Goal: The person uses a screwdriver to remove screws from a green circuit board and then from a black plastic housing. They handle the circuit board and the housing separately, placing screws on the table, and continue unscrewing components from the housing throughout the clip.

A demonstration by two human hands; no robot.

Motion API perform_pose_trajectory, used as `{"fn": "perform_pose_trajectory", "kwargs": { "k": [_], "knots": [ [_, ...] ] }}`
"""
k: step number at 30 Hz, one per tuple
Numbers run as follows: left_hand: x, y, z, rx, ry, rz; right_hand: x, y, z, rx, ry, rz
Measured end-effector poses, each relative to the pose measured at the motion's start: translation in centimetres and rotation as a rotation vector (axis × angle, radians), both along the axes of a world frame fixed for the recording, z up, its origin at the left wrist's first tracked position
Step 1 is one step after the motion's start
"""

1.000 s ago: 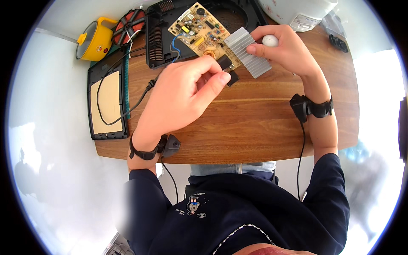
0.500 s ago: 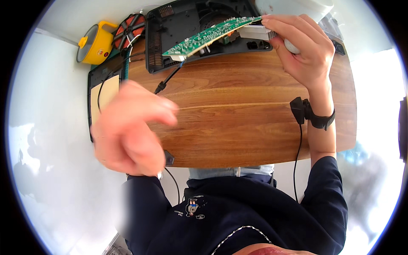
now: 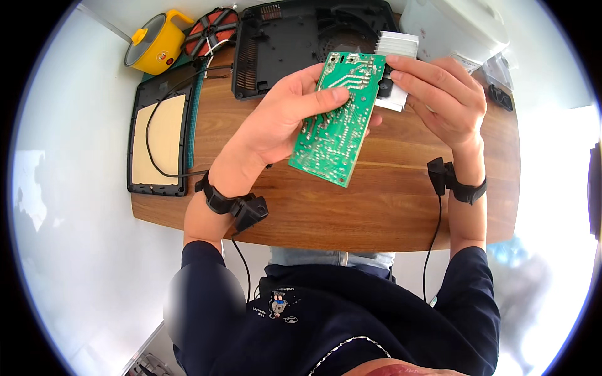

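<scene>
board: the green circuit board (image 3: 337,119) is held up off the tabletop (image 3: 389,200), solder side toward the camera, tilted with its lower corner over the middle of the wood.
change: a second ago it lay flat at the far edge, component side up; half a second ago it was lifted edge-on in the right hand alone; now it is flipped over and both hands are on it.
left hand: the left hand (image 3: 282,119) has come back in and is closed on the board's left long edge, thumb across the solder face, fingers behind.
right hand: the right hand (image 3: 442,100) pinches the upper right corner, where the ribbed heat sink (image 3: 396,47) stands out behind the board.
meaning: judging by the pose, the underside is being looked over; the board is clear of the black housing.
housing: an open black casing (image 3: 295,44) lies at the far edge, a copper coil disc (image 3: 210,31) just left of it.
left edge: a black panel with a tan sheet (image 3: 157,141) and a thin black cable over it.
far left corner: a yellow pot (image 3: 153,45).
far right corner: a white appliance (image 3: 454,25).
</scene>
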State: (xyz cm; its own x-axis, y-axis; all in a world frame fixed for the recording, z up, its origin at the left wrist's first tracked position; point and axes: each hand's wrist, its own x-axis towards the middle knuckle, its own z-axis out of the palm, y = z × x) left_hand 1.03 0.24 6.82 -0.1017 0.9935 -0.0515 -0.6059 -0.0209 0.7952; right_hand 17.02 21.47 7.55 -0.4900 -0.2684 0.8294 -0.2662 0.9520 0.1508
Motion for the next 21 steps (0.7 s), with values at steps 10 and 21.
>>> {"fn": "perform_pose_trajectory", "kwargs": {
  "k": [10, 21],
  "knots": [
    [2.1, 0.4, -2.7, -0.159, 0.131, -0.026, 2.8, 1.3, 2.6, -0.237, -0.026, -0.170],
    [5.2, 1.3, -9.0, -0.341, 0.212, -0.115, 5.1, -2.0, 2.9, -1.302, -0.022, 0.660]
  ]
}}
